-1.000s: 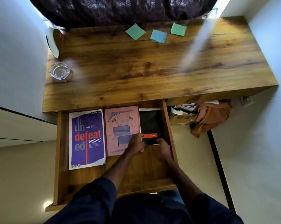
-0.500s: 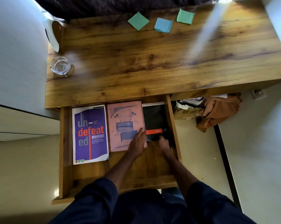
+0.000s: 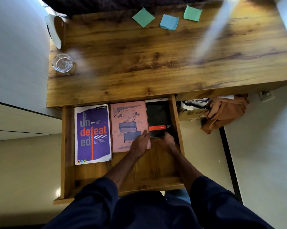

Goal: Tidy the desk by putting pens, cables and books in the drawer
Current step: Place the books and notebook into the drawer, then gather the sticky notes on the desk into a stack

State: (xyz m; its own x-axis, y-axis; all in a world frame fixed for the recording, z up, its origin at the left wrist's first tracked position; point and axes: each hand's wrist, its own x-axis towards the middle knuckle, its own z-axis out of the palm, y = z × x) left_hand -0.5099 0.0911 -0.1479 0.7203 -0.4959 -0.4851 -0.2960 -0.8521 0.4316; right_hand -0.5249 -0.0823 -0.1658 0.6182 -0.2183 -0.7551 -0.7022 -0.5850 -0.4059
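Note:
The wooden drawer (image 3: 67, 146) stands pulled out below the desk top (image 3: 156, 60). Three books lie flat in it side by side: a purple notebook (image 3: 92, 134) on the left, a pink book (image 3: 128, 123) in the middle, a black spiral notepad (image 3: 158, 118) on the right. My left hand (image 3: 140, 143) rests with straight fingers on the pink book's lower right corner, fingertips at the notepad's left edge. At the notepad's near edge my right hand (image 3: 167, 141) touches it with its fingertips. No pens or cables are in sight.
On the desk top sit a glass ashtray (image 3: 62, 63) at the left and three sticky notes (image 3: 169, 21) at the back. A brown cloth (image 3: 225, 111) and a cardboard box (image 3: 190, 113) lie on the floor right of the drawer. Dark fabric hangs behind the desk.
Both hands have slid the black notepad a little deeper into the drawer. The camera has tipped slightly, so the desk sits higher in view.

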